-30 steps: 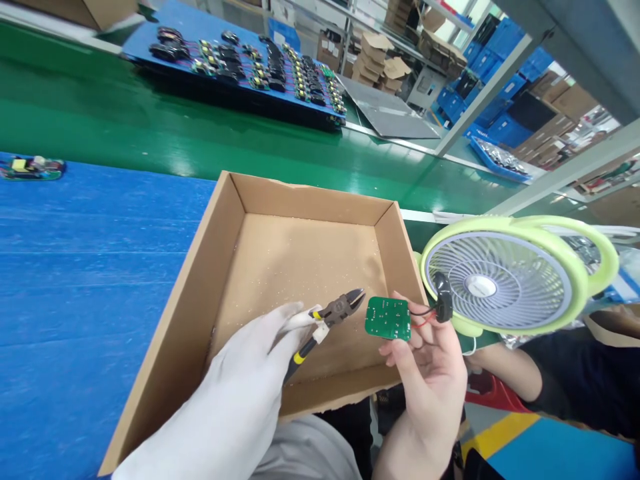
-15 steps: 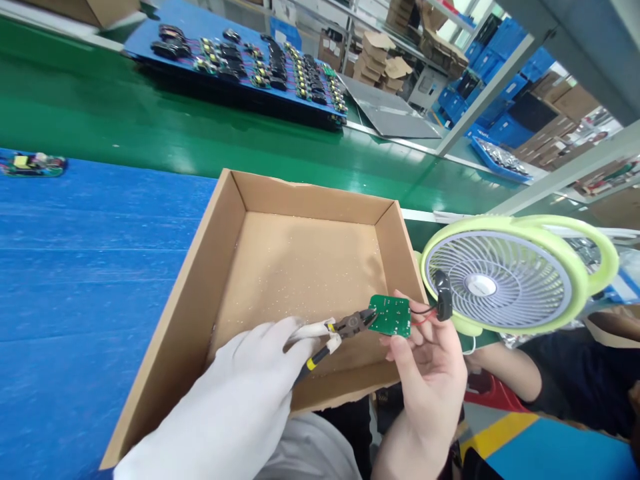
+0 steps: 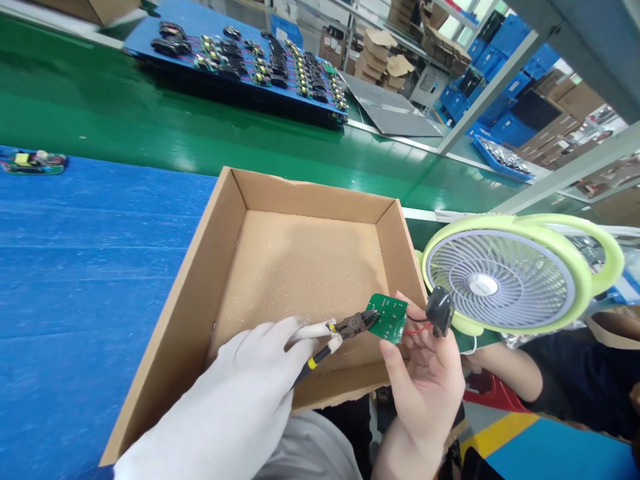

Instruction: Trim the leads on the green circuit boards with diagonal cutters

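My left hand [image 3: 260, 367], in a white glove, is closed around the handles of diagonal cutters [image 3: 353, 325] with white and black-yellow grips. The cutters' jaws touch the underside face of a green circuit board [image 3: 389, 318] dotted with solder points. Bare, my right hand [image 3: 425, 373] grips that board by its edge between thumb and fingers. Red and black wires run from the board to a shiny black part [image 3: 440, 311] resting by my right fingers. Below the board lies a shallow cardboard box [image 3: 310, 267] with small pale bits scattered on its bottom.
A green-rimmed fan [image 3: 500, 280] stands right of the box. Another person's arm [image 3: 505, 370] shows beyond it. One assembled board [image 3: 35, 162] lies on the blue mat [image 3: 90, 280] at left. Across the green belt [image 3: 115, 127], a blue panel [image 3: 200, 20] carries rows of boards and black parts.
The circuit board has turned and tilted slightly in my right hand, and the black part has swung lower and shows a broader side. The cutters have barely moved.
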### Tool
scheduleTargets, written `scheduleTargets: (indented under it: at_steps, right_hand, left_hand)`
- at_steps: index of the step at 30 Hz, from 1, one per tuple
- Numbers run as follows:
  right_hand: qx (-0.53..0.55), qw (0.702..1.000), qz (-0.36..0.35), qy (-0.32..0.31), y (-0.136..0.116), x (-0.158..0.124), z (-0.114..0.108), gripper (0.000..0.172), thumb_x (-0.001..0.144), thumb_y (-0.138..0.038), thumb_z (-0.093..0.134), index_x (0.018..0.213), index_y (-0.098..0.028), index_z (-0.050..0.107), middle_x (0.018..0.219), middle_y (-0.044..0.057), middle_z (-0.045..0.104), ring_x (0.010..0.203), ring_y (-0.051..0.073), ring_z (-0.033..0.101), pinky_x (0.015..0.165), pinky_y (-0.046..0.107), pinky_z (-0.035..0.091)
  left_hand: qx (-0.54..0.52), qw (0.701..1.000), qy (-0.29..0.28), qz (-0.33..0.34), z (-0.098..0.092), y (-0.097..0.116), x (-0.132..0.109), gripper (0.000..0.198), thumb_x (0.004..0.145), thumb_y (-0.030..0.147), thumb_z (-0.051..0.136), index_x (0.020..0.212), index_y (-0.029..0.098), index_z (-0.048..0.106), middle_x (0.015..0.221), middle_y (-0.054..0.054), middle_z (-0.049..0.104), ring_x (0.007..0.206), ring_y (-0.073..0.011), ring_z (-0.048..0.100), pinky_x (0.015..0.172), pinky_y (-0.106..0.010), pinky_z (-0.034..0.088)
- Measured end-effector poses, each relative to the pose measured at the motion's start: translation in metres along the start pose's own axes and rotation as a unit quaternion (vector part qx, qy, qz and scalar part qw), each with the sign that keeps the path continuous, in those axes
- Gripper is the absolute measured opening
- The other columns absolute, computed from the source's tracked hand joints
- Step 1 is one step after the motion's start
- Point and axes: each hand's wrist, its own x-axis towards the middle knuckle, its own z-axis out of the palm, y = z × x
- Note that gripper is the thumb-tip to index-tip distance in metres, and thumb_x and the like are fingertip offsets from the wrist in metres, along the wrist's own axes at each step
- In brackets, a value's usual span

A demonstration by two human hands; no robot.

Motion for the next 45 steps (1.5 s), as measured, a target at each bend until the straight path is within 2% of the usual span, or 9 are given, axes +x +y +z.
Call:
scheduleTargets:
  at_steps: [4,9,12,15,20,26,34,40,45]
  right_hand:
    - [-0.022,0.999,-0.026,0.006,0.002,-0.002,0.002,0.048,0.098,-0.013,0.086,0.144,-0.025,0.075,0.13,0.015,0.087,0.113,0.028,0.089,0.087,0.032,0.077]
    - [-0.04,0.997,-0.063,0.013,0.005,-0.003,0.003,0.049,0.097,-0.011,0.085,0.144,-0.022,0.076,0.128,0.015,0.087,0.116,0.029,0.088,0.092,0.033,0.076]
    - [-0.042,0.996,-0.081,0.023,0.007,-0.003,0.002,0.052,0.096,-0.01,0.086,0.145,-0.022,0.076,0.131,0.016,0.086,0.117,0.029,0.088,0.097,0.035,0.075]
    - [-0.046,0.993,-0.104,0.032,0.009,-0.004,0.002,0.053,0.095,-0.01,0.088,0.145,-0.022,0.077,0.13,0.015,0.086,0.116,0.03,0.089,0.095,0.035,0.076]
    - [-0.051,0.991,-0.117,0.04,0.009,-0.005,0.002,0.042,0.094,-0.009,0.087,0.134,-0.019,0.08,0.13,0.018,0.085,0.116,0.034,0.088,0.089,0.041,0.078]
    - [-0.032,0.991,-0.122,0.037,0.011,-0.005,0.0,0.05,0.089,-0.001,0.087,0.135,-0.02,0.079,0.127,0.014,0.087,0.116,0.031,0.088,0.093,0.037,0.076]
    - [-0.025,0.992,-0.119,0.044,0.012,-0.006,-0.001,0.042,0.09,-0.002,0.087,0.129,-0.017,0.081,0.132,0.018,0.086,0.116,0.036,0.089,0.087,0.042,0.078]
    - [-0.001,0.992,-0.118,0.046,0.013,-0.007,-0.001,0.044,0.089,0.0,0.087,0.129,-0.017,0.08,0.132,0.018,0.086,0.115,0.034,0.089,0.082,0.037,0.078]
    - [-0.026,0.989,-0.138,0.037,0.012,-0.005,0.0,0.047,0.09,-0.001,0.086,0.132,-0.019,0.078,0.134,0.017,0.085,0.117,0.034,0.088,0.085,0.04,0.079]
  left_hand:
    - [-0.01,0.999,-0.034,-0.017,0.001,0.001,-0.001,0.064,0.093,0.001,0.039,0.13,0.03,0.083,0.118,-0.008,0.083,0.093,-0.0283,0.081,0.083,-0.046,0.069]
    - [-0.02,0.987,-0.144,-0.071,-0.007,0.004,0.005,0.07,0.093,-0.001,0.036,0.134,0.031,0.083,0.117,-0.01,0.08,0.097,-0.0287,0.078,0.09,-0.05,0.068]
    - [-0.007,0.979,-0.187,-0.084,-0.012,0.007,0.009,0.072,0.092,-0.003,0.039,0.139,0.032,0.081,0.121,-0.01,0.078,0.1,-0.0305,0.077,0.093,-0.053,0.068]
    - [0.009,0.972,-0.219,-0.089,-0.015,0.01,0.013,0.073,0.089,-0.005,0.042,0.139,0.032,0.081,0.123,-0.011,0.078,0.101,-0.0313,0.077,0.093,-0.054,0.068]
    - [0.02,0.961,-0.26,-0.09,-0.018,0.014,0.017,0.073,0.088,-0.008,0.043,0.136,0.031,0.081,0.123,-0.01,0.077,0.102,-0.0311,0.076,0.094,-0.056,0.068]
    - [0.059,0.964,-0.253,-0.066,-0.02,0.016,0.02,0.07,0.088,-0.009,0.041,0.133,0.027,0.082,0.121,-0.012,0.079,0.098,-0.0308,0.077,0.09,-0.055,0.07]
    - [0.084,0.974,-0.207,-0.043,-0.015,0.014,0.014,0.065,0.089,-0.006,0.042,0.125,0.027,0.085,0.111,-0.01,0.079,0.09,-0.0288,0.075,0.085,-0.051,0.069]
    - [0.042,0.982,-0.174,-0.061,-0.012,0.013,0.01,0.057,0.093,-0.003,0.041,0.111,0.028,0.086,0.119,-0.01,0.079,0.096,-0.0306,0.075,0.09,-0.054,0.068]
    - [-0.004,0.983,-0.161,-0.083,-0.012,0.01,0.009,0.044,0.096,0.001,0.049,0.106,0.026,0.084,0.112,-0.009,0.076,0.098,-0.0262,0.072,0.096,-0.046,0.064]
